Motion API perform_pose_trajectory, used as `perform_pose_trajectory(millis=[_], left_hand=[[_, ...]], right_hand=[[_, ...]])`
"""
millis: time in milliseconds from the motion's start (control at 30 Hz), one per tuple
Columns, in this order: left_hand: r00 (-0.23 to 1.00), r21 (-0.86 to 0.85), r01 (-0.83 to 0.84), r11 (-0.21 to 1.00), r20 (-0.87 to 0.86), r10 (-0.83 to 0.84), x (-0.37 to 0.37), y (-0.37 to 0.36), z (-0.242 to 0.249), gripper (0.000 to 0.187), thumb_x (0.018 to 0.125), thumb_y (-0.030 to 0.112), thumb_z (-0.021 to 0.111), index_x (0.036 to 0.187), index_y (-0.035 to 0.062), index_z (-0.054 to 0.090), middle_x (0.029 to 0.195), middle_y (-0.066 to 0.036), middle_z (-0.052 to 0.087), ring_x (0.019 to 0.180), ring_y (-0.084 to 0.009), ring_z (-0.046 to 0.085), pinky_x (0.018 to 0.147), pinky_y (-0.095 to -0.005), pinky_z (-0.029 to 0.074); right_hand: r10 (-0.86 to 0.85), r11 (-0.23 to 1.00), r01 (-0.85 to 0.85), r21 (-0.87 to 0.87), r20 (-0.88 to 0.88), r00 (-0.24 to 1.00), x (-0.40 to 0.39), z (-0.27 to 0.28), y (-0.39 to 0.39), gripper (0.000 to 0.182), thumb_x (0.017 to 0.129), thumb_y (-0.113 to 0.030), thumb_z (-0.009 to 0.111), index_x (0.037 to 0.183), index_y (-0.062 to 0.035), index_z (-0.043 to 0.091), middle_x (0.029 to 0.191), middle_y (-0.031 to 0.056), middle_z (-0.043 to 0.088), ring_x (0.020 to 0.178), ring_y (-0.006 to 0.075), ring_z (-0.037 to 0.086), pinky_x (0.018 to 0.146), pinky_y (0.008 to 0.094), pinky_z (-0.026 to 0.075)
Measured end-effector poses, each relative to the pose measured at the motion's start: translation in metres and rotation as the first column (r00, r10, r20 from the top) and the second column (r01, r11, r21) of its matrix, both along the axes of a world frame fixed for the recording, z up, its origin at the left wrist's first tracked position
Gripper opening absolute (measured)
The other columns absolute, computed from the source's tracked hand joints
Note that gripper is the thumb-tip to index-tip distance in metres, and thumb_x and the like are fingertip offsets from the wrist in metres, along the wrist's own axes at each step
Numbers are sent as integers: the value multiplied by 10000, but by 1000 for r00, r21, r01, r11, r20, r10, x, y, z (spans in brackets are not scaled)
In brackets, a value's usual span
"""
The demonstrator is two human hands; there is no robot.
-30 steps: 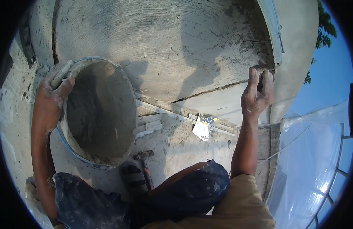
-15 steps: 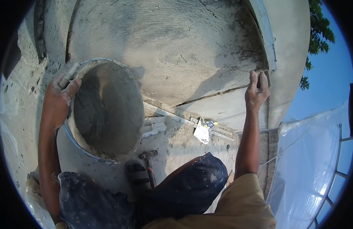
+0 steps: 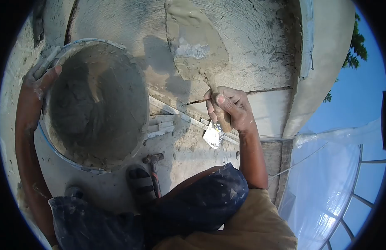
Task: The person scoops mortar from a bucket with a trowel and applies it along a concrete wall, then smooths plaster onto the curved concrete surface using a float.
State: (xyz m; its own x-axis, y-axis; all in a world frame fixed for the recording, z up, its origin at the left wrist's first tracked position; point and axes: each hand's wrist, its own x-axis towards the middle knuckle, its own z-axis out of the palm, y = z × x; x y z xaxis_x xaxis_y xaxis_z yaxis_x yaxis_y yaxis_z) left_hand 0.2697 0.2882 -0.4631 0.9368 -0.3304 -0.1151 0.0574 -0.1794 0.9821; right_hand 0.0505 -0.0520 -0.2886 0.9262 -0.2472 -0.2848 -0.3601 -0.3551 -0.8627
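My left hand (image 3: 42,85) is closed on the rim and handle grip of a round bucket (image 3: 97,108) at the left, with wet grey mortar inside. My right hand (image 3: 232,108), right of centre, is wrapped round the wooden handle of a trowel (image 3: 197,50). The trowel's blade points up and away and is coated with wet mortar. Behind the blade stands a rough plastered wall (image 3: 251,46), which carries the trowel's shadow. Dried mortar marks both hands.
A hammer (image 3: 154,166) lies on the floor near my foot. Light strips (image 3: 176,110) and a torn white packet (image 3: 213,135) lie beyond it. My bent knee (image 3: 228,181) is in front. Clear plastic sheeting (image 3: 326,183) hangs at the right.
My right hand has come left from the wall's right edge, and the mortar-coated trowel now shows in its grip. The bucket and my left hand appear farther left and higher in the view.
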Motion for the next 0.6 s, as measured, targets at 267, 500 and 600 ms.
perform_pose_trajectory(millis=[267,500,600], left_hand=[[998,-26,8,1000,-54,-9,16,18,-26,651,868,433,692,1316,-26,577,1212,-161,644,1105,-250,615,995,-356,446],[957,-215,35,976,-274,-95,29,43,-34,594,880,369,720,1284,-46,588,1201,-155,656,1074,-207,629,974,-305,454],[955,-241,1,971,-287,-72,27,44,-35,530,886,285,728,1273,-52,597,1182,-148,668,1062,-190,632,966,-300,456]], right_hand=[[230,908,54,415,-601,766,13,-120,17,460,974,-442,602,1032,6,688,712,80,605,534,144,540,488,299,451],[-45,996,-31,-88,-740,671,-26,-41,-31,416,963,-388,628,974,19,715,614,36,568,515,130,507,506,283,409],[-135,838,-199,-508,-547,826,-57,-5,-44,328,961,-298,631,877,16,678,637,38,563,560,112,478,528,279,387]])
